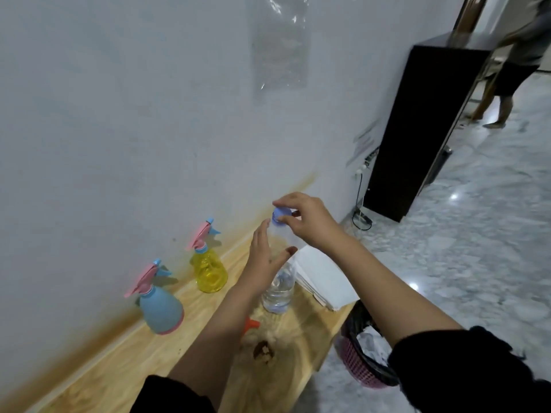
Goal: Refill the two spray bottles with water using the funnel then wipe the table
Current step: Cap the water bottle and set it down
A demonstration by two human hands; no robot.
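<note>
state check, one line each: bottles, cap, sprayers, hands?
water bottle: upright on table, partly full
cap: on the neck, right hand fingers around it
left hand: gripping bottle body
blue spray bottle: upright, spray head on
yellow spray bottle: upright, spray head on

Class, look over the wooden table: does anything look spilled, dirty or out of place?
Yes. A brown clump sits on the table near its front edge, below the water bottle, with faint smearing around it.

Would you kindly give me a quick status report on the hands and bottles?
Right hand fingers on blue cap. Left hand steadying water bottle. Both spray bottles, blue and yellow, capped, untouched. Nothing in the way.
</note>
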